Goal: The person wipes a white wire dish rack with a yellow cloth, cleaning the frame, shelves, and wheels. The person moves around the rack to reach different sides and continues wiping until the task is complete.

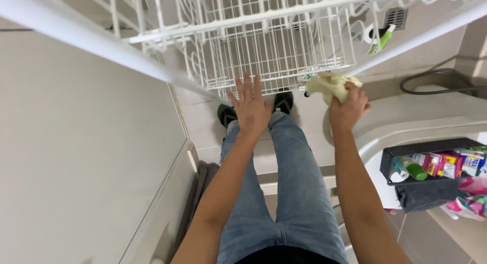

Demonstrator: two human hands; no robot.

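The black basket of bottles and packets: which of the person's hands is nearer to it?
Right. The right hand, clutching a yellow cloth, is up and left of the black basket; the open left hand is farther left, by the white wire rack.

Pale tiled floor, plain beige wall at left, floor drain top right, grey hose coiled nearby, black basket of bottles and packets at right, even soft light.

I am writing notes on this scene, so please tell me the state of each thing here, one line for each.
Left hand: open, fingers spread, flat near the rack's edge.
Right hand: closed around the cloth.
Pale yellow crumpled cloth: bunched up, held against the rack's corner.
White wire rack: empty where visible.
Black plastic basket: filled with colourful packets and a green-capped bottle.
Dark grey towel: draped over the basket's edge.
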